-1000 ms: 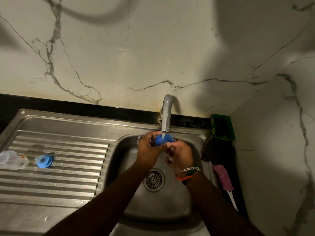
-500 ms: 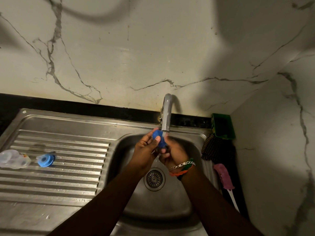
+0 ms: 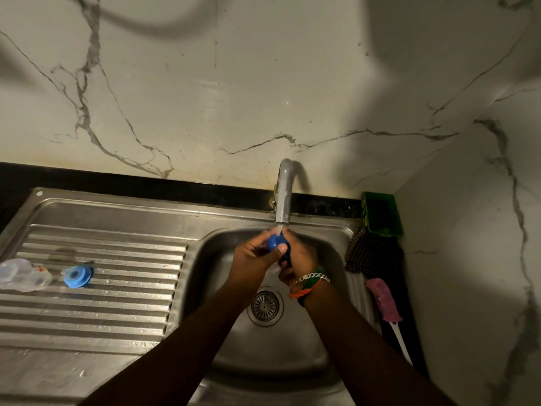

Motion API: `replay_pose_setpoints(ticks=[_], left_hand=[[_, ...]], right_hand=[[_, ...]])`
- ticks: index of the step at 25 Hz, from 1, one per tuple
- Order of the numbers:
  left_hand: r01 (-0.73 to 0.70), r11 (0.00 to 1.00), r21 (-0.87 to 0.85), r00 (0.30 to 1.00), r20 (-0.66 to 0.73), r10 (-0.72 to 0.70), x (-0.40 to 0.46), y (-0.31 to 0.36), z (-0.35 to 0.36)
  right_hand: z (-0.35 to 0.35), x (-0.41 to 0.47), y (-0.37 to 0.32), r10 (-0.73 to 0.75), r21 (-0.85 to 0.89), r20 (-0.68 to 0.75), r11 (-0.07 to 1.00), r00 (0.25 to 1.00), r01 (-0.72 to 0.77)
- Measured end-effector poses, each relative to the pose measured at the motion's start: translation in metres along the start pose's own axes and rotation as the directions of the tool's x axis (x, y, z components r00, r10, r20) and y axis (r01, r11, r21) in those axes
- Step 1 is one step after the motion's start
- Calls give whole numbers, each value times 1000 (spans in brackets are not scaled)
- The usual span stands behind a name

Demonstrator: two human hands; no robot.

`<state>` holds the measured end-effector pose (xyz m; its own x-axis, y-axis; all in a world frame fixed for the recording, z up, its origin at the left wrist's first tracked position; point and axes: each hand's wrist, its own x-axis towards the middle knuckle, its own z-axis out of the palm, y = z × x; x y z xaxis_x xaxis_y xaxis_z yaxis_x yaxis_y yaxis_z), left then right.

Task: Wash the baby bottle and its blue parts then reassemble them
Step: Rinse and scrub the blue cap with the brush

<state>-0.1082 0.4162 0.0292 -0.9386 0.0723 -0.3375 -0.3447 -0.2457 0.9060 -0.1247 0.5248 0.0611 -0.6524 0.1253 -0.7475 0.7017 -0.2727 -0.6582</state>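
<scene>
Head view: both hands together over the sink, directly beneath the tap. Left hand curled around a dark blue part, thumb pressed on its near face; right hand wrapped against its far side, fingers closed on it too, under the thin stream. Long axis of the part not readable, mostly covered. Well apart to the left, on the ribbed drainboard: lighter blue ring, and just beyond it the clear baby bottle lying on its side. Likely next: setting down leftward, left hand nearer.
</scene>
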Motion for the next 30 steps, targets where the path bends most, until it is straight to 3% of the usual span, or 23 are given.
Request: replay_pose_setpoints(ticks=[2, 6, 11, 13, 16, 18, 21, 23, 25, 27, 28, 30], left_hand=[[-22, 999, 36, 999, 26, 22, 0, 0, -2], [-4, 998, -70, 997, -78, -1, 7, -3, -8], [-42, 999, 30, 998, 54, 40, 1, 4, -5], [20, 997, -78, 999, 41, -17, 6, 4, -7], [127, 970, -208, 990, -28, -135, 9, 0, -5], [94, 988, -119, 994, -52, -101, 7, -3, -4], [-14, 999, 36, 999, 41, 13, 4, -2, -6], [19, 997, -72, 999, 34, -17, 7, -2, -8], [98, 967, -234, 994, -16, -105, 7, 1, -7], [119, 957, -264, 989, -49, -137, 9, 2, -7], [126, 948, -291, 987, -61, -150, 9, 3, -6], [179, 912, -369, 971, -83, -225, 10, 6, -2]], right_hand=[[-1, 0, -1, 22, 57, 1, 998, 1000, -22], [2, -5, 0, -18, 65, 123, 998, 992, 10], [1, 4, 0, 48, 74, -27, 996, 999, -46], [2, 1, 1, -10, 85, 10, 996, 1000, 10], [8, -9, -2, -106, -54, 62, 993, 992, 109], [8, -9, -5, -133, -141, -11, 981, 991, 130], [2, -4, -3, -141, -108, -70, 985, 987, 133], [2, -5, -1, -184, -154, 7, 971, 983, 183], [4, -8, 2, -254, -316, 132, 905, 958, 283], [2, -6, 8, -399, -451, 239, 762, 885, 465], [-2, -2, 10, -497, -502, 298, 645, 815, 576], [-13, 3, 11, -599, -632, 453, 306, 661, 711]])
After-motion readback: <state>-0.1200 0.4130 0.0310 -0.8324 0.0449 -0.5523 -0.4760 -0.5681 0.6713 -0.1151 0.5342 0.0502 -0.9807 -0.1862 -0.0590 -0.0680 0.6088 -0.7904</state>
